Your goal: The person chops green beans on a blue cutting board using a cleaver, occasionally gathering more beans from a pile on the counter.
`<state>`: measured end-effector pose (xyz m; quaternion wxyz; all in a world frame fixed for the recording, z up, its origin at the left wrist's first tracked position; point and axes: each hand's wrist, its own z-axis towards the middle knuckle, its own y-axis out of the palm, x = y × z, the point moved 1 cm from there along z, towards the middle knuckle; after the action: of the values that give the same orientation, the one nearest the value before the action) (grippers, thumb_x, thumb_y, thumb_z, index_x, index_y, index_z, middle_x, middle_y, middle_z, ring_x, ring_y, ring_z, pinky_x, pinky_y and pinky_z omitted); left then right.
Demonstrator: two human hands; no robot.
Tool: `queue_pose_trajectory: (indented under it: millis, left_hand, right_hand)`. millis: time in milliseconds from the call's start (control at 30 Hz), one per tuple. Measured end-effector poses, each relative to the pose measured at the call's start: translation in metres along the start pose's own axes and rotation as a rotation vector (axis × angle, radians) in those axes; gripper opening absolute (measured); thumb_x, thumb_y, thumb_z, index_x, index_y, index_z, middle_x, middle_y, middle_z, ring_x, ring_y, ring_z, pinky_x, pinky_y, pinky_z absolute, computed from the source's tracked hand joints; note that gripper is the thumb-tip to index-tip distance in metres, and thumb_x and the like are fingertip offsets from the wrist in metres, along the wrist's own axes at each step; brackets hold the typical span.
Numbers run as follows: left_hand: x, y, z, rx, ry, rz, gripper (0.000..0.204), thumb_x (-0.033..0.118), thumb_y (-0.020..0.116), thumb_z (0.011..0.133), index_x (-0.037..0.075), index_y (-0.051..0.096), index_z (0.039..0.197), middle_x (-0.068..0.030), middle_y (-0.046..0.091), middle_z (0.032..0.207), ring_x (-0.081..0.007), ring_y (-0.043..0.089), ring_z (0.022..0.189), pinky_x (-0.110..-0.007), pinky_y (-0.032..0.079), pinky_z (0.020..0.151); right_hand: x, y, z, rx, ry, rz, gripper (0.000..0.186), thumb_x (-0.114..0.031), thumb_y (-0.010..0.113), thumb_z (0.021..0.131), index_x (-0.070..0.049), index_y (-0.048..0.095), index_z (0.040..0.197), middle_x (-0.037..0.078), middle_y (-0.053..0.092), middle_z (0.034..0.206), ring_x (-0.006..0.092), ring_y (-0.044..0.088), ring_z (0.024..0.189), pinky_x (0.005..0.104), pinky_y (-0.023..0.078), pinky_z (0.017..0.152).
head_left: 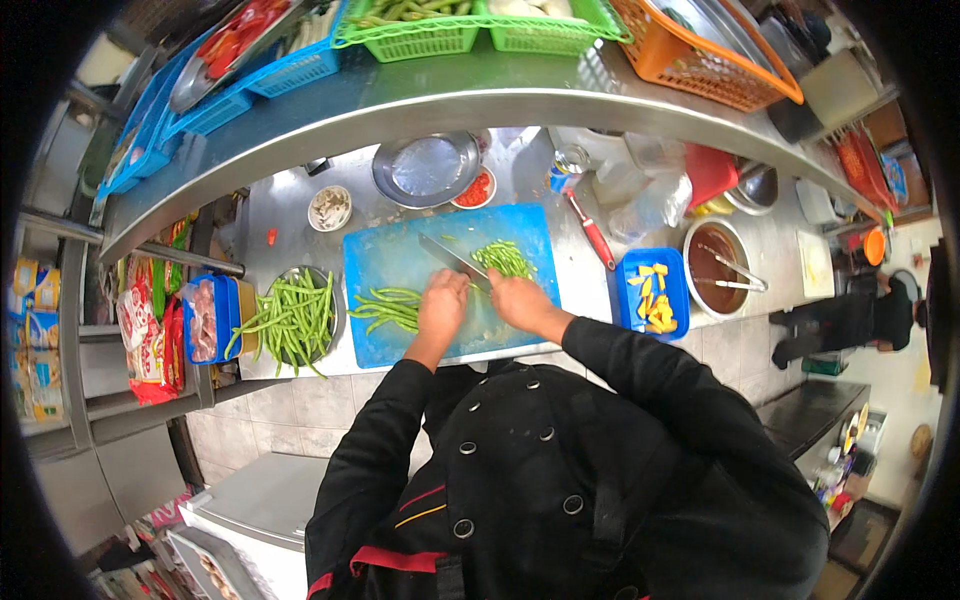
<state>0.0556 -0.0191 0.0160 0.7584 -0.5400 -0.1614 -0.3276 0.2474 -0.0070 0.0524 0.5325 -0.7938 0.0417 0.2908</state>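
On a blue cutting board, my right hand is closed round the handle of a kitchen knife. The blade slants away to the far left, close to the fingertips of my left hand. My left hand is curled over a bunch of whole green beans, which sticks out to its left; the ends under the fingers are hidden. A pile of chopped green beans lies just beyond my right hand. More whole green beans heap over a round metal bowl left of the board.
Behind the board stand a metal pan and a small bowl of chopped red pieces. A red-handled tool, a blue tub with yellow pieces and a pot of brown sauce are right. A metal shelf overhangs the far side.
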Motion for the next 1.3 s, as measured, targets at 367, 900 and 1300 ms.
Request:
queue_pose_trajectory:
  millis: [367, 900, 1300]
  left_hand:
    - [-0.002, 0.012, -0.013, -0.124, -0.078, 0.063, 0.008, 0.01, 0.068, 0.09, 0.006, 0.073, 0.095, -0.0155, 0.065, 0.089, -0.0379, 0.067, 0.087, -0.048, 0.056, 0.076]
    - [-0.008, 0.001, -0.011, -0.149, -0.111, 0.019, 0.008, 0.012, 0.071, 0.088, 0.008, 0.073, 0.095, -0.0144, 0.068, 0.092, -0.0372, 0.068, 0.087, -0.049, 0.056, 0.076]
    - [-0.005, 0.013, -0.017, -0.139, 0.019, 0.053, 0.008, 0.01, 0.073, 0.085, 0.006, 0.075, 0.091, -0.0141, 0.068, 0.086, -0.0358, 0.068, 0.084, -0.046, 0.057, 0.075]
  right_hand:
    - [0.001, -0.024, -0.012, -0.113, -0.036, -0.08, 0.035, -0.014, 0.059, 0.095, 0.002, 0.052, 0.126, 0.031, 0.072, 0.091, 0.0492, 0.071, 0.087, 0.0588, 0.057, 0.079]
    - [0.003, -0.001, -0.002, -0.013, -0.046, -0.004, 0.033, -0.012, 0.055, 0.095, 0.001, 0.055, 0.125, 0.031, 0.072, 0.091, 0.0476, 0.072, 0.086, 0.0583, 0.057, 0.076]
    - [0.0, -0.024, -0.021, -0.152, 0.029, -0.084, 0.035, -0.01, 0.055, 0.095, 0.001, 0.056, 0.127, 0.03, 0.073, 0.102, 0.0466, 0.073, 0.096, 0.0565, 0.057, 0.083]
